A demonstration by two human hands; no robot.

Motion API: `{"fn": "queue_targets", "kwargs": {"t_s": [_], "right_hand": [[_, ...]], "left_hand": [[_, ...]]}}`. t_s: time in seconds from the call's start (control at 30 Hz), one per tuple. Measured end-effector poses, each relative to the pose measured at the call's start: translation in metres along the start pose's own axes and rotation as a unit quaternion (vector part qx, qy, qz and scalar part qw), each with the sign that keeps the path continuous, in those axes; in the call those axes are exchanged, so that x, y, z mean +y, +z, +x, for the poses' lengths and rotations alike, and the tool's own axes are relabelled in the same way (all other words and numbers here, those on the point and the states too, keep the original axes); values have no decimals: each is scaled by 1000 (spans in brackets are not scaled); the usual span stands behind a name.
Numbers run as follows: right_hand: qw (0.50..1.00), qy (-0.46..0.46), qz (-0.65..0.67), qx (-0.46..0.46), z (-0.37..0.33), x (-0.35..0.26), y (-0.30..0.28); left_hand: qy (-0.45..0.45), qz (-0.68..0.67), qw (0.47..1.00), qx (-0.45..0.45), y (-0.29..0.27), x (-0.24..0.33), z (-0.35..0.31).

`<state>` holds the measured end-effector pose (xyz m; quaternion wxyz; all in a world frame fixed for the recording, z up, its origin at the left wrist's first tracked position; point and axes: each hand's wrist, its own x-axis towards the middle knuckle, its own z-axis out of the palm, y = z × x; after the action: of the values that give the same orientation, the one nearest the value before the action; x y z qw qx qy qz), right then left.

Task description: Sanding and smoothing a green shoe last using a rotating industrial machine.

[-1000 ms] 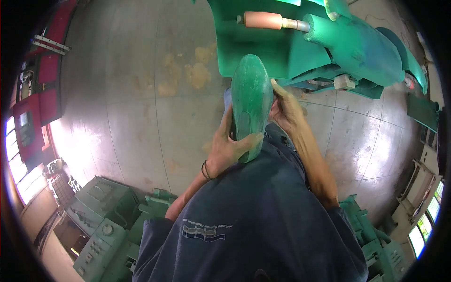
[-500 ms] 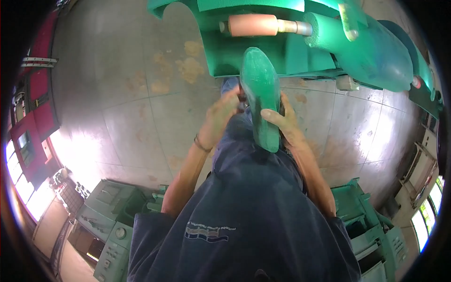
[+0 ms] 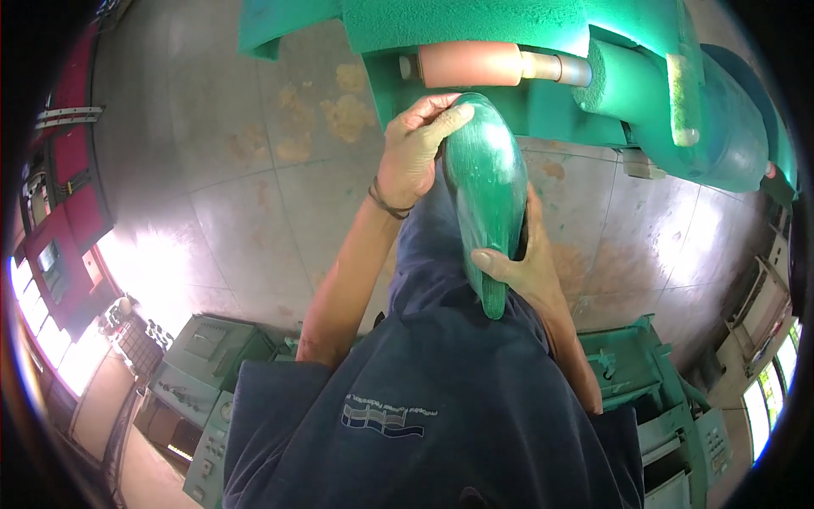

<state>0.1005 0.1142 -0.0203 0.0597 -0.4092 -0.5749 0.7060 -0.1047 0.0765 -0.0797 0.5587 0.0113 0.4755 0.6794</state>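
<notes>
A shoe (image 3: 487, 187) is held sole up in front of me, its long green sole facing me and its toe pointing away. Bright light glints on the wide front part, and a dark edge shows along its left side. My left hand (image 3: 411, 153) is closed round the toe, thumb laid on the sole. Farther back, my right hand (image 3: 527, 265) grips the heel part, its thumb across the sole and its fingers hidden beneath. The toe is close below an orange-pink roller (image 3: 471, 64) on the green machine; the picture does not show whether they touch.
A green machine (image 3: 483, 24) spans the far side, with a thick green cylinder (image 3: 627, 82) on the roller's shaft. Green cabinets with controls stand behind me on the left (image 3: 212, 343) and right (image 3: 632, 360). Tan stains mark the grey tiled floor (image 3: 229, 229).
My left hand has moved up from the shoe's side to its toe and closed on it. The shoe has tilted and come slightly nearer my body, my right hand with it.
</notes>
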Motion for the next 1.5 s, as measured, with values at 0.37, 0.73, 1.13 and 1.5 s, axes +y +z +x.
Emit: {"fn": "queue_targets", "kwargs": {"t_s": [0.37,0.73,1.13,1.5], "right_hand": [[997,23,-22,-74,-12,-41,-27],[881,287,351,-137,-6,-22,-17],[729,348,585,73,5,3,-3],[699,189,688,-41,91,47,29]], "left_hand": [[68,87,991,74,26,4,-15],[-46,-98,980,169,19,-1,-27],[268,32,952,-148,13,11,-77],[372,320,865,-101,2,14,-53]]}}
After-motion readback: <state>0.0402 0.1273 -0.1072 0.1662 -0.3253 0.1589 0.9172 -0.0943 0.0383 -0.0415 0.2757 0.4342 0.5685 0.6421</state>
